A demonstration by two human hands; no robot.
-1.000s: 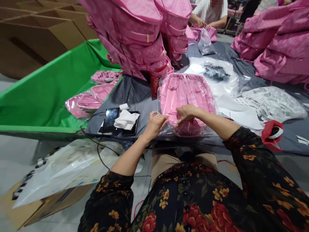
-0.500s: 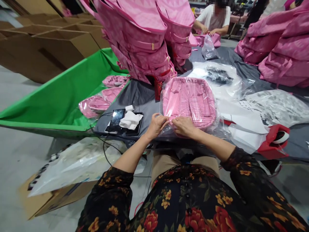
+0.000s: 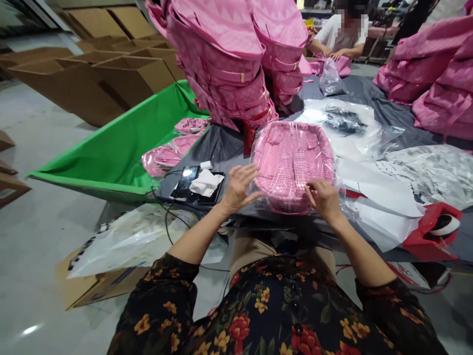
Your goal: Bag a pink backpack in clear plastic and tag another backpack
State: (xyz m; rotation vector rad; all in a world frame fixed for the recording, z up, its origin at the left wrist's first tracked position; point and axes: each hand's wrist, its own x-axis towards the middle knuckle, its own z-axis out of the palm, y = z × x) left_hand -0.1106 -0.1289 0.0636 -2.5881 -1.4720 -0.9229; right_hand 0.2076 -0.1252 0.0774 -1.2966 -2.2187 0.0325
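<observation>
A pink bag in a clear plastic sleeve (image 3: 293,162) lies flat on the grey table (image 3: 218,145) in front of me. My left hand (image 3: 238,187) hovers at the sleeve's near left corner, fingers spread, holding nothing. My right hand (image 3: 324,198) rests on the sleeve's near right edge, fingertips pressing the plastic. A tall stack of pink bags (image 3: 225,59) stands just behind the wrapped one.
Two phones and a white cloth (image 3: 201,181) lie at the table's left edge. A green bin (image 3: 121,143) holds wrapped pink bags (image 3: 166,155). Loose plastic sleeves (image 3: 417,170) and a red tape dispenser (image 3: 434,229) lie right. Cardboard boxes (image 3: 92,79) stand left. Another person (image 3: 342,34) works opposite.
My right hand slid from the sleeve's near middle to its near right edge. My left hand lifted off the plastic and spread its fingers. The camera view shifted left.
</observation>
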